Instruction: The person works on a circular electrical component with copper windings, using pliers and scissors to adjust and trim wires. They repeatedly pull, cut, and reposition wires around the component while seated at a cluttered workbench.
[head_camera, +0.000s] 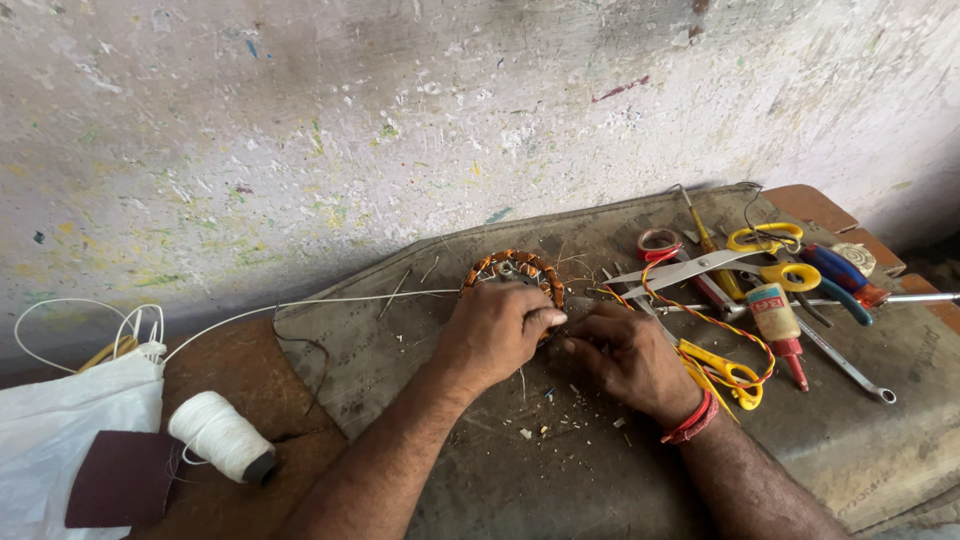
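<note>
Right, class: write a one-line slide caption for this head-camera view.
Two bare hands, left hand and right hand, work a copper-wound coil beside scissors.

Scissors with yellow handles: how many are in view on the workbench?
2. One pair of scissors lies open behind the right hand, among the tools. A second pair of scissors lies beside that hand's wrist, blades hidden under it. Others may be buried.

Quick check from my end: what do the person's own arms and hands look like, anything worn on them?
Both forearms are bare, with no sleeves in view and no gloves. The right hand has a band of red thread wound several times around the wrist. The left hand and its wrist show nothing worn. No rings or watch are visible on either hand.
</note>
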